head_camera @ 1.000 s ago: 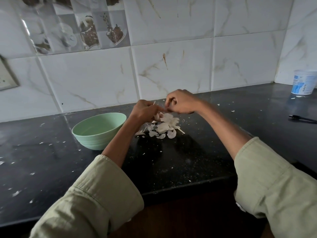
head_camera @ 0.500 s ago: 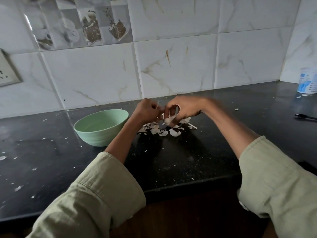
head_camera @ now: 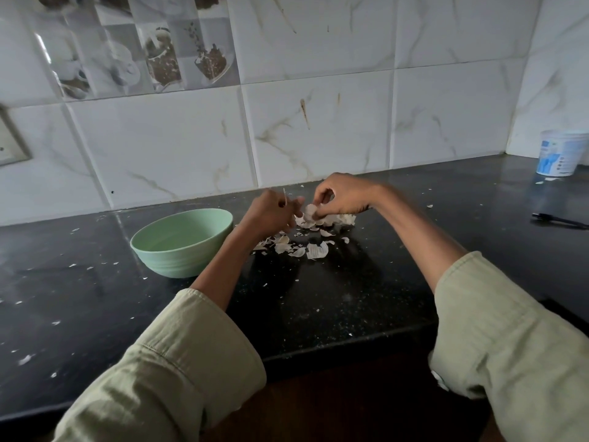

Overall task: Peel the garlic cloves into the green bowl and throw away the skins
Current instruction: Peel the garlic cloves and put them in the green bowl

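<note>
Head view: one green bowl [head_camera: 182, 242], pale mint, smooth round rim, faint ridges low on its outer wall, upright on the black counter [head_camera: 318, 301] just left of the left forearm; inside not readable for cloves. One heap of garlic skins [head_camera: 306, 242], papery, off-white, curled flakes, spread on the counter under and in front of both hands, right of the bowl; too many and too overlapped to count, with smaller flecks scattered across the counter. Left hand [head_camera: 271, 212] curled, fingers closed round something small with a thin pale stem sticking up from the fist; blurred, so what exactly cannot be told. Right hand [head_camera: 341, 196] arched over the heap, fingertips pinching a white piece of skin [head_camera: 309, 212], thumb and fingers bent. Two sleeves, light green, rolled back. One white tub [head_camera: 561, 153] far right by the wall; one dark pen [head_camera: 557, 221] lying near it.
</note>
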